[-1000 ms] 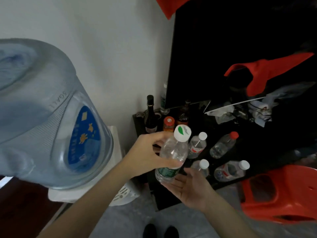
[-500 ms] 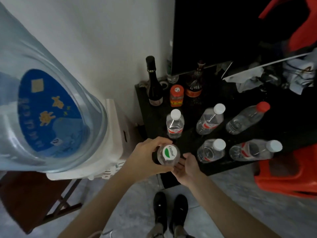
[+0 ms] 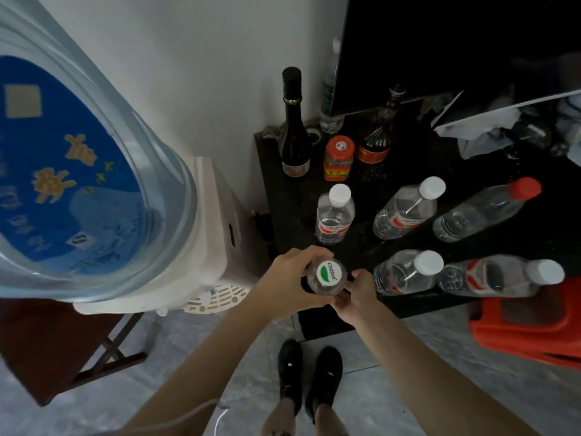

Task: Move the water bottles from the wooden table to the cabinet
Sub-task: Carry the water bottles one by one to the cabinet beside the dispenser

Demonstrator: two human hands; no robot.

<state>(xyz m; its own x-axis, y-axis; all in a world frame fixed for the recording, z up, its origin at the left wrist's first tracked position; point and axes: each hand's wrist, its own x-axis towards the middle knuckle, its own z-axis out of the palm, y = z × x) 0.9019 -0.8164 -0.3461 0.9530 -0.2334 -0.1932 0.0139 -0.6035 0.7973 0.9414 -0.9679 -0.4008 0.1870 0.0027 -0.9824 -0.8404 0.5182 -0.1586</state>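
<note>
Clear ribbed plastic bottle (image 3: 327, 280) (round green-white cap) gripped by left hand (image 3: 289, 283), right hand (image 3: 358, 294).

A low black desk (image 3: 283, 196) stands against the white wall. At its back stand a dark wine bottle (image 3: 294, 127), a red-capped jar (image 3: 339, 158) and a brown ribbed bottle (image 3: 379, 133). In front stand five clear water bottles — four white-capped (image 3: 334, 215) (image 3: 407, 209) (image 3: 408, 272) (image 3: 500, 276), one red-capped (image 3: 485, 209). Crumpled white paper (image 3: 478, 136) lies at the right rear.
</note>
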